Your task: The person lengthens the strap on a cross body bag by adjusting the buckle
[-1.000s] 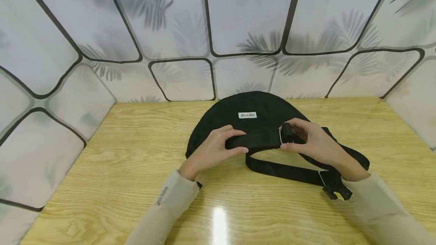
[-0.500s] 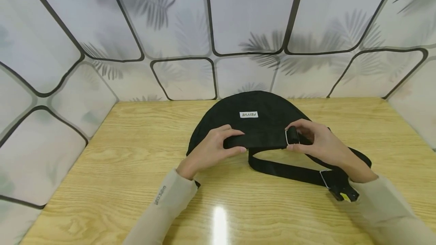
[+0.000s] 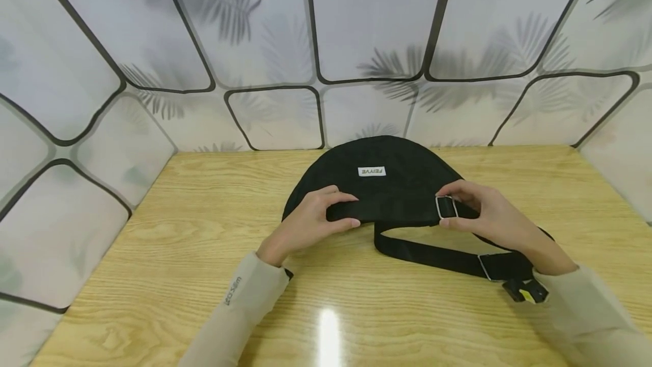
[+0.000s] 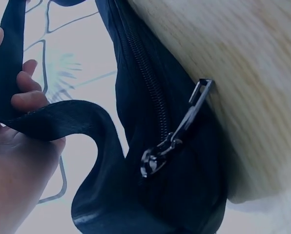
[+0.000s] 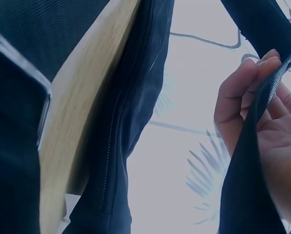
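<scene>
A black half-round bag (image 3: 377, 154) with a white label lies on the table. The left hand (image 3: 311, 220) pinches a black strap (image 3: 397, 210) in front of the bag; in the left wrist view the strap (image 4: 9, 63) runs through its fingers. At the strap's right part, the right hand (image 3: 496, 220) holds a metal slide buckle (image 3: 446, 207) between thumb and fingers. The left wrist view also shows the bag's zipper (image 4: 148, 78) and metal puller (image 4: 189, 114). In the right wrist view the right hand (image 5: 277, 122) has the strap (image 5: 248, 170) across its fingers.
A strap loop (image 3: 433, 255) hangs onto the wooden table (image 3: 178, 242), with a second metal slide and a black clip (image 3: 524, 291) beside the right sleeve. Patterned fabric (image 3: 372, 16) stands behind and along the sides of the table.
The right hand has moved right with the slide buckle, and the left hand slightly left. The black clip on the table has shifted right.
</scene>
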